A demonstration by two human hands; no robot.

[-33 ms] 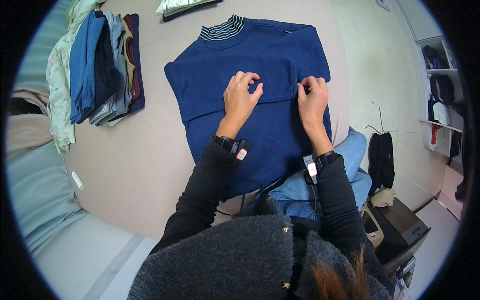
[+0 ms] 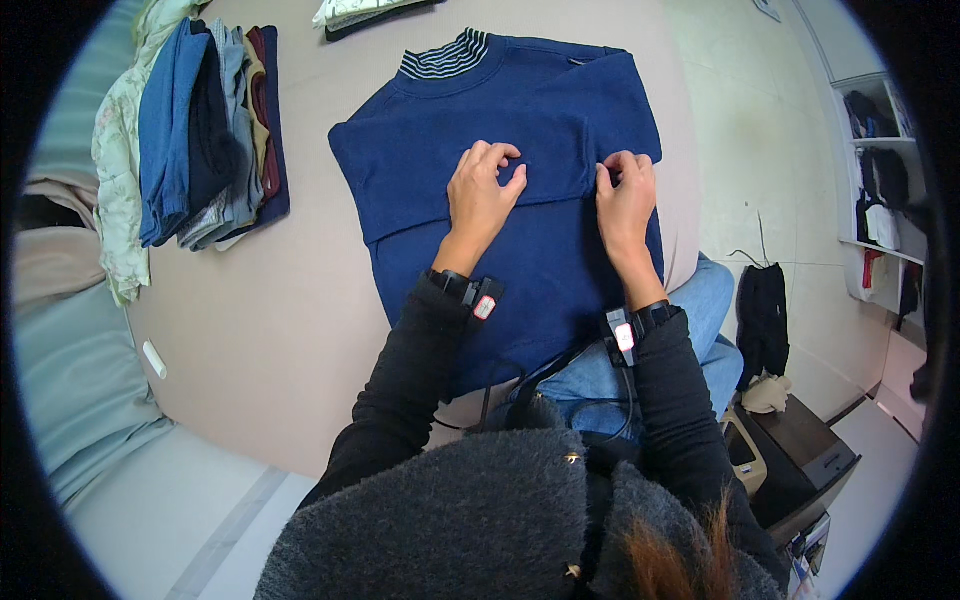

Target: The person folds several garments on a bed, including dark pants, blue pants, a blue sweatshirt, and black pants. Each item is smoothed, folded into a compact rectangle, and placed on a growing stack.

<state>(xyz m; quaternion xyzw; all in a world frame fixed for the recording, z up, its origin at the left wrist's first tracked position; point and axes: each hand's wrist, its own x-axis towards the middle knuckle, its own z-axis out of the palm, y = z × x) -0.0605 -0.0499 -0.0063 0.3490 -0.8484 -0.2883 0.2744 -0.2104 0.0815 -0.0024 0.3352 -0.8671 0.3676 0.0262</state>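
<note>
A navy sweatshirt (image 2: 480,320) with a striped black-and-white collar lies spread before me, collar away from me. Its sleeves are folded across the front. Over the middle of the cloth, my left hand (image 2: 483,192) has its fingers curled, with a gap between thumb and forefinger and nothing in them. My right hand (image 2: 626,190) is by the right edge of the sweatshirt, thumb and forefinger drawn together in a pinch at the cloth beside a raised crease. The exact contact at those fingertips is hard to see.
To the left on the beige surface (image 2: 300,330) stands a row of folded clothes (image 2: 205,130). More folded cloth (image 2: 365,12) lies at the far edge. A small white stick-shaped object (image 2: 155,360) is at left. Shelves (image 2: 880,180) and a dark cabinet (image 2: 795,460) are right.
</note>
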